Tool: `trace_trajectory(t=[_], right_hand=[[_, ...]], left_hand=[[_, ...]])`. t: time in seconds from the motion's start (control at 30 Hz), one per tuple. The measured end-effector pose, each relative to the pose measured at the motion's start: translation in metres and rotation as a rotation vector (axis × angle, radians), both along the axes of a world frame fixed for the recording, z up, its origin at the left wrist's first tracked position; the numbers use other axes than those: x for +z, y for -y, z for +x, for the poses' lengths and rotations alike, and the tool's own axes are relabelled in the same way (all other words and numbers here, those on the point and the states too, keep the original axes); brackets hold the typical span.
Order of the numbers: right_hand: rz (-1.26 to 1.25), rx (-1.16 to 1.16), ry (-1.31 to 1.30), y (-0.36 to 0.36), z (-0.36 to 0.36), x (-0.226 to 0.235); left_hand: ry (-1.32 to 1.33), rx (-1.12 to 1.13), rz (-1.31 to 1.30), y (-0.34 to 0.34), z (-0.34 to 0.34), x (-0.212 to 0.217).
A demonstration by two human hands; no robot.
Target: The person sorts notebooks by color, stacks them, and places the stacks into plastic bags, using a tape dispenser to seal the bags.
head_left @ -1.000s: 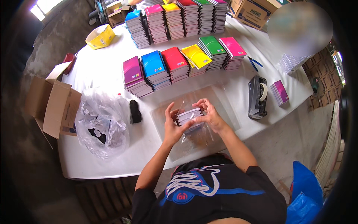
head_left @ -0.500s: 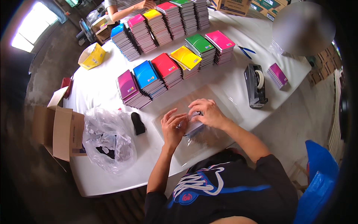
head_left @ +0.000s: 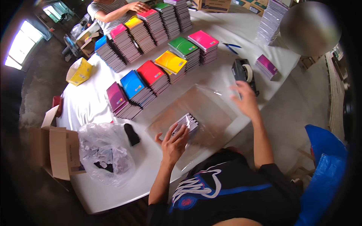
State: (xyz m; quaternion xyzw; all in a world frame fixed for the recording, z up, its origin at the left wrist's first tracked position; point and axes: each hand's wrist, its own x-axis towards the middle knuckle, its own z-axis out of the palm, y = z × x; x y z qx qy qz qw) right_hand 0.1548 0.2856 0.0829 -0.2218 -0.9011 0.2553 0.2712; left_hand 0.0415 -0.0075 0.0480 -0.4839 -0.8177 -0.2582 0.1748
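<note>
A small stack of spiral notebooks [head_left: 185, 123] wrapped in clear plastic is pressed down on the white table [head_left: 90, 101] by the left hand [head_left: 174, 143], whose fingers are spread flat over its near end. The stack lies on a sheet of clear plastic film [head_left: 205, 109] near the table's front edge. At two o'clock from the stack, the right hand [head_left: 247, 98] is seen open and empty, fingers extended, just short of the black tape dispenser [head_left: 243, 73]. At eleven o'clock, rows of coloured notebook piles [head_left: 151, 73] are laid out. At nine o'clock, a clear bag of paper scraps [head_left: 102, 152] and a cardboard box [head_left: 56, 150] are found.
</note>
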Motion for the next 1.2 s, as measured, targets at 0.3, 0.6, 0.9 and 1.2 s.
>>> trace_trajectory(t=[0.3, 0.6, 0.9, 1.2], right_hand=[[-0.967, -0.517, 0.153, -0.100, 0.039, -0.043], [-1.383, -0.128, -0.422, -0.080, 0.081, -0.066], [-0.119, -0.695, -0.184, -0.044, 0.096, -0.095], [-1.240, 0.137, -0.081, 0.164, -0.030, 0.007]], left_hand=[[0.108, -0.053, 0.101, -0.007, -0.003, 0.001], [0.180, -0.038, 0.122, -0.001, -0.006, -0.001], [0.149, -0.031, 0.176, -0.003, -0.009, -0.007], [0.328, -0.056, 0.210, 0.004, -0.014, -0.019]])
